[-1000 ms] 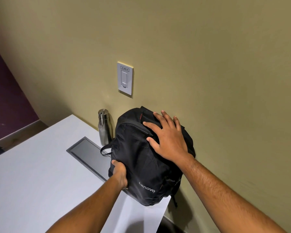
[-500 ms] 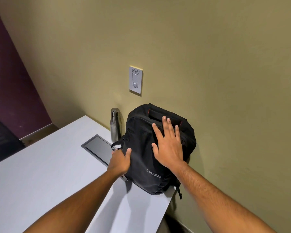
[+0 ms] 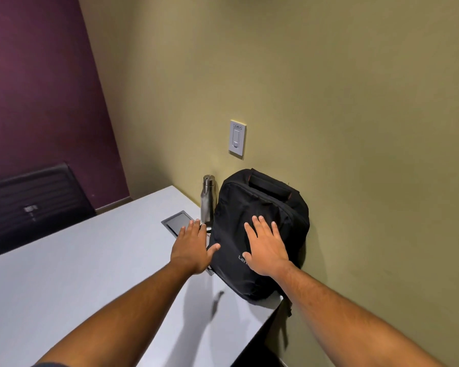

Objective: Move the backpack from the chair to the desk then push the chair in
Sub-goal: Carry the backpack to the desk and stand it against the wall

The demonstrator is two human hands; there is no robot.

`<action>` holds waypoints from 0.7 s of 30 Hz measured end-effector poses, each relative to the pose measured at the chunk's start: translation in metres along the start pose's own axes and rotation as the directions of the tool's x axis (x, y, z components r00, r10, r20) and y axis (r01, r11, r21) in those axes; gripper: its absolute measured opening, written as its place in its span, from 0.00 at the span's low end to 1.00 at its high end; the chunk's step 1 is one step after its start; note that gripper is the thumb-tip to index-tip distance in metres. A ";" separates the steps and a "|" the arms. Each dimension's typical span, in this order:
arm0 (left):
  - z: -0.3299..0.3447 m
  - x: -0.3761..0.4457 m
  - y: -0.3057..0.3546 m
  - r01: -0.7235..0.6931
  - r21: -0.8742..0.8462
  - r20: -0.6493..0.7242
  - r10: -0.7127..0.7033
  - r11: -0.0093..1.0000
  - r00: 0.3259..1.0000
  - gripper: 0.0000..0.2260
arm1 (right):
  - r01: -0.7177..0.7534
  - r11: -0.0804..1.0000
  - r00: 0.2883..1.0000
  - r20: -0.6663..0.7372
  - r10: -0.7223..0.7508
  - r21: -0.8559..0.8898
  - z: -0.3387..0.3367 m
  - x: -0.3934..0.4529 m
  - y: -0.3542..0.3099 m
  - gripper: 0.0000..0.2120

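Observation:
The black backpack (image 3: 260,207) stands on the white desk (image 3: 77,274), leaning against the olive wall at the desk's right end. My right hand (image 3: 266,247) lies flat on its front panel with fingers spread, covering part of the logo. My left hand (image 3: 192,246) hovers flat beside the bag's left edge, fingers apart, thumb near the fabric; I cannot tell if it touches. A dark chair back (image 3: 35,202) shows at the far left beyond the desk. One strap end hangs over the desk's right edge.
A steel water bottle (image 3: 208,200) stands just left of the backpack, against the wall. A dark recessed panel (image 3: 178,223) is set into the desk under my left fingertips. A wall switch plate (image 3: 237,137) sits above the bag. The purple wall is at left.
My left hand let go of the bag's lower left side and opened flat. My right hand slid down from the top to the front panel. The view pulled back and left, revealing the chair.

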State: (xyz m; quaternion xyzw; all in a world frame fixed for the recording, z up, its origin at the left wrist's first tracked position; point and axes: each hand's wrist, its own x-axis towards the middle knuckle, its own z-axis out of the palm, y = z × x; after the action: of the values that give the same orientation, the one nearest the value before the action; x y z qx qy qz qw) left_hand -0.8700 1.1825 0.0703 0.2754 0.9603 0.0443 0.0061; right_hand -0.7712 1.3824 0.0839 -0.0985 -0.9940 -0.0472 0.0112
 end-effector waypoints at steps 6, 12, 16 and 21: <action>-0.018 -0.068 0.025 0.079 0.085 0.019 -0.081 0.993 0.997 0.36 | 0.067 0.998 0.998 0.012 -0.067 0.021 -0.018 -0.042 0.006 0.41; -0.020 -0.140 0.049 0.120 0.134 0.056 -0.129 0.984 0.990 0.37 | 0.128 0.991 0.991 0.037 -0.129 0.026 -0.027 -0.089 0.003 0.41; -0.021 -0.177 0.050 0.147 0.141 0.076 -0.159 0.979 0.984 0.36 | 0.138 0.990 0.990 0.030 -0.138 0.011 -0.025 -0.116 -0.006 0.41; -0.023 -0.225 0.040 0.136 0.137 0.098 -0.150 0.981 0.984 0.35 | 0.130 0.991 0.990 0.060 -0.131 0.021 -0.022 -0.158 -0.021 0.41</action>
State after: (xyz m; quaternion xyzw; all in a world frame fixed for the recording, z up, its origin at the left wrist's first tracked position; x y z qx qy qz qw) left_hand -0.6593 1.0952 0.0936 0.2074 0.9767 -0.0337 0.0433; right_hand -0.6201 1.3287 0.0988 -0.0346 -0.9985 -0.0361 -0.0218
